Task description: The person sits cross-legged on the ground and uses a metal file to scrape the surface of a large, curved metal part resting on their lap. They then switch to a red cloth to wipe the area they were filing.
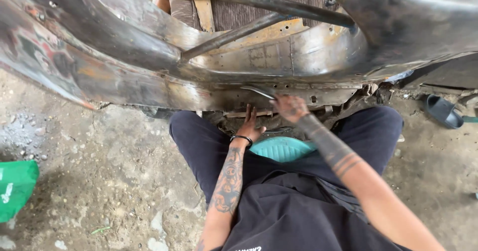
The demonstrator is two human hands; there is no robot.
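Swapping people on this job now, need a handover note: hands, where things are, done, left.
Right hand: grip shut on a slim metal tool, its tip against the lower edge of the bare metal vehicle body.
Left hand: open, fingers up against the underside of that edge, holding nothing.
Person sits low on a teal stool, knees apart, facing the panel.
Nearby: green bag on the ground at left, dark sandal at right.
Done: panel looks stripped to bare metal.
Left: work along the lower edge; extent cannot be told.

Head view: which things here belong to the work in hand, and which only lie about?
In use:
- right hand holding metal tool
- bare car body panel
- left hand near the panel
- teal stool

Lying about:
- green bag
- dark sandal
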